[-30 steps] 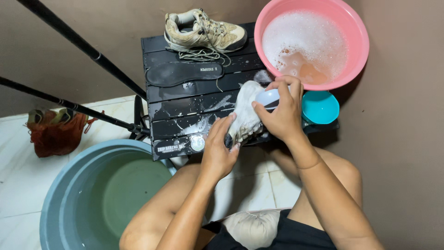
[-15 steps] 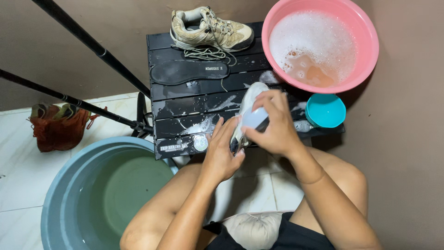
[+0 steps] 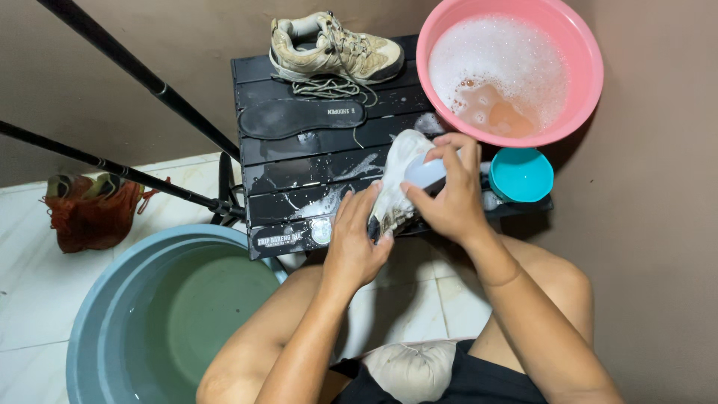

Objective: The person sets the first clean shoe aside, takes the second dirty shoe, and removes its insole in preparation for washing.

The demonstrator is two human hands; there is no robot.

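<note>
- 2 hands meet over the near edge of the black slatted counter (image 3: 314,168), both on a soapy white shoe (image 3: 398,176).
- That shoe lies with its long axis running from the near edge of the counter up and slightly right toward the pink basin (image 3: 583,82); which end is the toe I cannot tell, foam and fingers cover too much.
- Left hand (image 3: 357,238) is cupped around the near end of the shoe, fingers curled against its lower edge, holding it on the counter.
- Right hand (image 3: 447,193) is closed around a pale scrubbing brush (image 3: 425,172), pressing it onto the upper side of the shoe; only a small rounded part of the brush shows between thumb and fingers.
- Pink basin sits at the counter's far right corner, full of suds over brownish water, its right rim close to the wall.
- 1 small teal bowl (image 3: 522,173) stands just right of the right hand, partly hidden behind it.
- 1 tan laced shoe (image 3: 333,49) rests at the far edge of the counter, toe pointing right, with a dark insole (image 3: 299,118) lying flat just in front of it, long axis left to right.
- Large blue-grey tub (image 3: 112,299) on the tiled floor is cut off by the bottom edge.
- 2 black poles (image 3: 134,71) cross the left side, their ends out of view.
</note>
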